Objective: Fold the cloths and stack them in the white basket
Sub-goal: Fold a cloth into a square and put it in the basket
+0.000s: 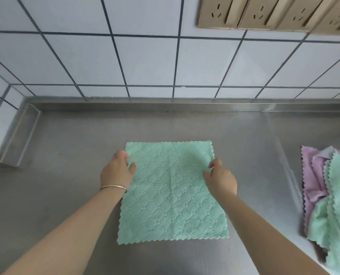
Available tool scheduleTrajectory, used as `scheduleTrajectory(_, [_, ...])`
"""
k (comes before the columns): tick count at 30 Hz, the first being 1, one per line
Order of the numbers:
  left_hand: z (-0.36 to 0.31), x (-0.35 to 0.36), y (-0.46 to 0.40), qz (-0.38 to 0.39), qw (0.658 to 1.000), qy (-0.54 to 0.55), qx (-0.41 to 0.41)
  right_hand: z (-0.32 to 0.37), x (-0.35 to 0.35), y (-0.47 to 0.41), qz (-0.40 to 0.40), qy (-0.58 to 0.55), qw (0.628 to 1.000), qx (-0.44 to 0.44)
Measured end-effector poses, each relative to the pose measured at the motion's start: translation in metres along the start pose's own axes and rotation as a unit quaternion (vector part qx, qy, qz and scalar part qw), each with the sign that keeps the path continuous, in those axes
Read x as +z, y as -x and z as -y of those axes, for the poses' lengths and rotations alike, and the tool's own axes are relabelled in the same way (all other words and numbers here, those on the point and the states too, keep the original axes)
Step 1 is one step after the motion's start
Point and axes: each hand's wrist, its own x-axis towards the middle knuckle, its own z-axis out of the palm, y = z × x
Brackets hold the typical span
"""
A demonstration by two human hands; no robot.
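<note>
Mint-green cloth [173, 192] spread flat and square on the steel bench [66, 155], just in front of the person; quilted diamond pattern, scalloped edges, faint crease down the middle. Left hand [116, 171] at the cloth's left edge near the far corner, fingers curled loosely with the tips on the hem, thin bracelet [113, 187] on the wrist. Right hand [220, 178] at the right edge opposite, thumb and forefinger close together at the hem; cannot tell whether either hand truly pinches the fabric. Well apart to the right, a loose pile of cloths [329, 195], purple and mint-green, crumpled and overlapping, running off the frame. Behind the bench, white tiled wall [145, 60] with dark grout; upper right, a row of gold-coloured wall sockets [272, 12]. No readable writing
</note>
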Motion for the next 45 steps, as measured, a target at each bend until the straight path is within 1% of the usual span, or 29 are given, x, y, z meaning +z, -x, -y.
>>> scheduleTrajectory(2, [0.005,0.007,0.025,0.023,0.993,-0.007,0.112,-0.009,0.008,0.025,0.019,0.040,0.992,-0.118])
scheduleTrajectory(3, [0.007,0.009,0.042,0.036,0.983,-0.020,0.177,-0.014,0.012,0.040,0.021,0.048,0.984,-0.169])
scheduleTrajectory(5, [0.010,0.010,0.074,0.067,0.954,-0.047,0.288,-0.026,0.020,0.067,0.008,0.083,0.963,-0.257])
scheduleTrajectory(7, [0.014,0.009,0.104,0.089,0.924,-0.093,0.361,-0.037,0.026,0.092,0.004,0.103,0.943,-0.316])
scheduleTrajectory(9, [0.017,0.011,0.129,0.103,0.911,-0.112,0.383,-0.047,0.031,0.111,0.008,0.115,0.935,-0.336])
scheduleTrajectory(13, [0.039,0.023,0.160,0.095,0.911,-0.090,0.391,-0.053,0.042,0.134,0.001,0.147,0.932,-0.331])
scheduleTrajectory(15, [0.046,0.018,0.161,0.090,0.919,-0.082,0.374,-0.048,0.041,0.137,0.005,0.167,0.935,-0.312])
scheduleTrajectory(16, [0.046,0.014,0.160,0.097,0.922,-0.095,0.363,-0.045,0.040,0.135,0.002,0.177,0.937,-0.301])
scheduleTrajectory(19, [0.050,0.009,0.148,0.081,0.933,-0.119,0.330,-0.043,0.036,0.127,0.001,0.198,0.941,-0.273])
scheduleTrajectory(21, [0.055,0.007,0.144,0.108,0.937,-0.131,0.306,-0.048,0.033,0.125,-0.008,0.204,0.946,-0.251])
scheduleTrajectory(22, [0.057,0.007,0.143,0.097,0.942,-0.133,0.292,-0.051,0.032,0.125,-0.013,0.202,0.950,-0.238])
scheduleTrajectory(23, [0.061,0.007,0.142,0.093,0.947,-0.123,0.283,-0.054,0.032,0.124,-0.018,0.202,0.952,-0.228])
scheduleTrajectory(26, [0.064,-0.002,0.144,0.121,0.958,-0.066,0.252,-0.060,0.032,0.121,-0.015,0.195,0.958,-0.207])
scheduleTrajectory(27, [0.065,-0.003,0.142,0.111,0.965,-0.053,0.233,-0.060,0.031,0.119,-0.012,0.184,0.962,-0.201])
scheduleTrajectory(29, [0.064,-0.011,0.142,0.114,0.970,-0.054,0.210,-0.059,0.025,0.118,-0.015,0.158,0.968,-0.194])
scheduleTrajectory(31, [0.061,-0.022,0.141,0.113,0.970,-0.072,0.203,-0.058,0.012,0.119,-0.025,0.167,0.963,-0.211])
scheduleTrajectory(33, [0.057,-0.031,0.141,0.143,0.959,-0.117,0.216,-0.055,-0.005,0.121,0.024,0.167,0.966,-0.193])
scheduleTrajectory(34, [0.054,-0.037,0.141,0.181,0.952,-0.132,0.210,-0.055,-0.013,0.118,0.084,0.183,0.962,-0.185])
scheduleTrajectory(36, [0.050,-0.047,0.137,0.277,0.928,-0.148,0.202,-0.057,-0.029,0.110,0.242,0.187,0.938,-0.165])
scheduleTrajectory(37, [0.048,-0.052,0.133,0.319,0.916,-0.146,0.197,-0.055,-0.038,0.107,0.292,0.175,0.928,-0.148])
scheduleTrajectory(38, [0.046,-0.057,0.128,0.351,0.907,-0.138,0.190,-0.055,-0.044,0.102,0.312,0.154,0.928,-0.135])
scheduleTrajectory(39, [0.046,-0.060,0.122,0.371,0.905,-0.120,0.173,-0.055,-0.048,0.096,0.314,0.136,0.932,-0.118])
scheduleTrajectory(41, [0.044,-0.065,0.105,0.380,0.919,-0.028,0.103,-0.052,-0.057,0.083,0.303,0.114,0.942,-0.086])
scheduleTrajectory(43, [0.041,-0.066,0.092,0.353,0.928,0.117,0.026,-0.048,-0.062,0.070,0.294,0.066,0.953,-0.038])
scheduleTrajectory(45, [0.035,-0.065,0.079,0.310,0.928,0.204,-0.025,-0.042,-0.065,0.057,0.278,-0.023,0.960,0.009])
